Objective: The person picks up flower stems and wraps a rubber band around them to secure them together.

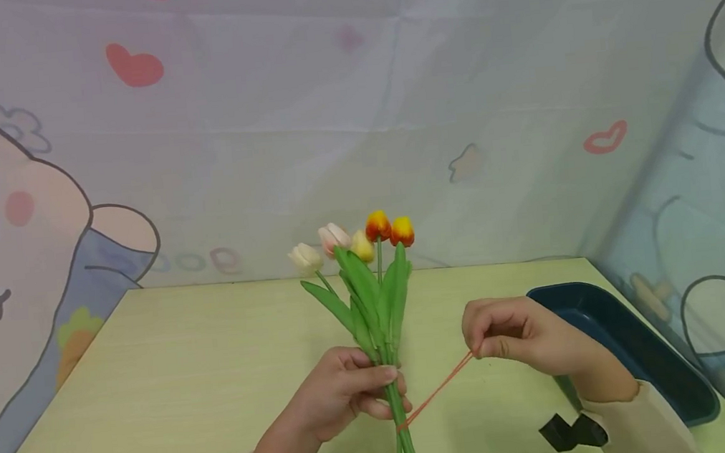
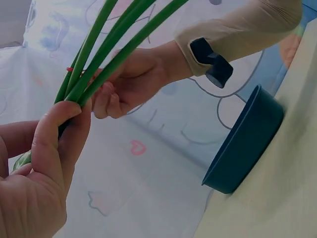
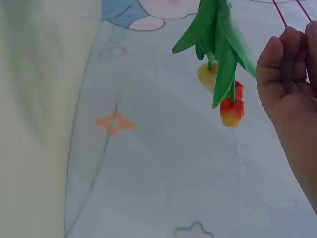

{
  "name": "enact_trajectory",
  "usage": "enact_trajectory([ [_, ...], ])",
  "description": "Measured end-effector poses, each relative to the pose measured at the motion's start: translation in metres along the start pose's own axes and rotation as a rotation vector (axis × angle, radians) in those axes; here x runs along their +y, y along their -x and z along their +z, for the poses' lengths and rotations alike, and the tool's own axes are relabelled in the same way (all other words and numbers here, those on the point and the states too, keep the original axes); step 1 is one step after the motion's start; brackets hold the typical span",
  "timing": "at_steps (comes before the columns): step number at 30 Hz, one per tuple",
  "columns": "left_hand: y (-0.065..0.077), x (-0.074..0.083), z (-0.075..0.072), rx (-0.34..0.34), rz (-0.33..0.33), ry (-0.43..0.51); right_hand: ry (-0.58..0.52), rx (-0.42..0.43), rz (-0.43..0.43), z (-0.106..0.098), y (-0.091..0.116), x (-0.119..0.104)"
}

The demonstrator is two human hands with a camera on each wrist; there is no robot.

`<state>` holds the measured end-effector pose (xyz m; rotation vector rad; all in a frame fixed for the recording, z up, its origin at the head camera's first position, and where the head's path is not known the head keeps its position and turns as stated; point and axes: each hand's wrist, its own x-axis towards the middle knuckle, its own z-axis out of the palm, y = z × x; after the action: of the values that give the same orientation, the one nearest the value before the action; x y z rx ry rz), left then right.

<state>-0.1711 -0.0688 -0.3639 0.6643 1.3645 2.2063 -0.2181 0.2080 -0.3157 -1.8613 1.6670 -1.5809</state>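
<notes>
A bunch of artificial tulips (image 1: 376, 304) stands upright above the table, with white, pink, yellow and orange-red heads. My left hand (image 1: 345, 393) grips its green stems just below the leaves; in the left wrist view the thumb and fingers (image 2: 49, 134) close round them. A red rubber band (image 1: 438, 392) loops the stems below that hand and stretches taut up to the right. My right hand (image 1: 517, 335) pinches the band's far end. The right wrist view shows two red strands (image 3: 280, 14) running to the right hand (image 3: 292, 74), beside the hanging tulip heads (image 3: 232, 109).
A dark blue tray (image 1: 638, 346) stands on the right of the pale yellow table (image 1: 189, 385), partly behind my right forearm. A black strap piece (image 1: 571, 431) sits at the right sleeve. Behind the table hangs a cartoon-printed cloth (image 1: 301, 117).
</notes>
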Motion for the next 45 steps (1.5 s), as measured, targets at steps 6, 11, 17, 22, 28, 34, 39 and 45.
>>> enact_trajectory([
  [6, 0.005, 0.008, -0.006, -0.039, 0.036, 0.016, 0.203, 0.132, -0.021, 0.005, 0.005, 0.012],
  [11, 0.007, 0.012, -0.009, -0.019, 0.076, 0.068, 0.276, 0.285, 0.043, 0.021, 0.010, 0.036],
  [17, 0.005, 0.016, -0.013, 0.025, 0.151, 0.170, 0.327, 0.503, 0.107, 0.050, 0.010, 0.066],
  [22, 0.005, 0.020, -0.014, 0.097, 0.225, 0.260, 0.414, 0.585, 0.063, 0.073, 0.004, 0.088],
  [28, 0.005, 0.023, -0.014, 0.259, 0.316, 0.333, 0.614, 0.611, 0.118, 0.105, -0.012, 0.096],
  [34, 0.002, 0.021, -0.015, 0.451, 0.348, 0.254, 0.742, 0.589, 0.022, 0.134, -0.029, 0.100],
  [39, -0.003, 0.017, -0.020, 0.573, 0.405, 0.114, 0.778, 0.538, -0.103, 0.152, -0.039, 0.103],
  [45, -0.007, 0.010, -0.025, 0.654, 0.488, -0.089, 0.794, 0.489, -0.113, 0.162, -0.046, 0.087],
])
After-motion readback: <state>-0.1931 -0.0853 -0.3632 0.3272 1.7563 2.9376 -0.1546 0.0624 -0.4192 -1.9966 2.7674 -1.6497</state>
